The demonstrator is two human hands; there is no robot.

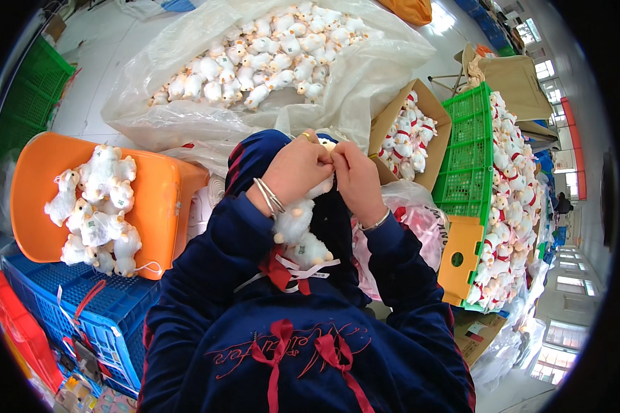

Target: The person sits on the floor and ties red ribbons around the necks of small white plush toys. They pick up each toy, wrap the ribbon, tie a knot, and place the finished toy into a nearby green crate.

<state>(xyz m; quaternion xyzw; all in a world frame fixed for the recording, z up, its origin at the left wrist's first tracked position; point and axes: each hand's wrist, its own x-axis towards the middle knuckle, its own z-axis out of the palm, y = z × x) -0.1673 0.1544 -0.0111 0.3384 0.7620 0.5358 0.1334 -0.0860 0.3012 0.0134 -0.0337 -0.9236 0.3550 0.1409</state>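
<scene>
Over my lap, my left hand (293,168) and my right hand (358,180) meet with fingertips pinched at the head and neck of a small white plush toy (322,187). Both hands are closed; the fingers cover much of the toy, and any small piece between the fingertips is hidden. Below it, more white plush toys (308,250) with orange feet or beaks lie on my lap. Beside these are a red ribbon (278,272) and white ribbon strips (313,271) with small dark print.
An orange bin (27,199) with several white plush toys stands at left on a blue crate (127,313). Ahead, a clear plastic sheet (399,51) bears a heap of plush toys. At right, a cardboard box (430,168) and a green crate (465,158) hold red-ribboned toys.
</scene>
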